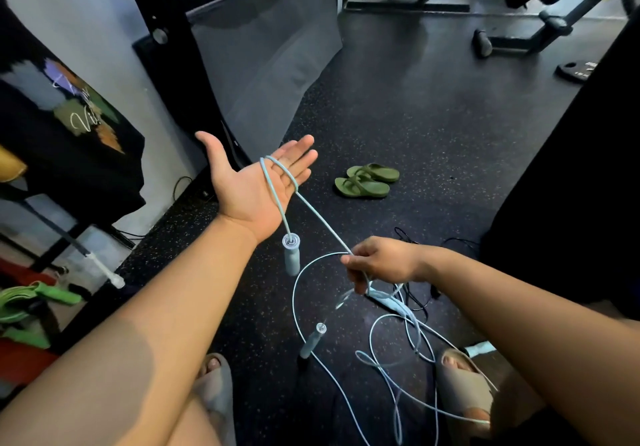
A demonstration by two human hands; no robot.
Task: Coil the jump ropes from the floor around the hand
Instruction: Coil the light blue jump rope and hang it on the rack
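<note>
green flip-flops side by side on the speckled black floor, weight plate far right, green bands at left — black printed shirt hanging above

Pale blue rope, speckled black floor, green, perhaps olive, sandals.

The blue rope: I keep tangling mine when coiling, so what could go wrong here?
The left hand lies open and flat, with one loop of blue rope over its fingers; it could slide off. The dangling handle may swing and pull it. The slack on the floor crosses itself near the sandal and may snag.
</note>
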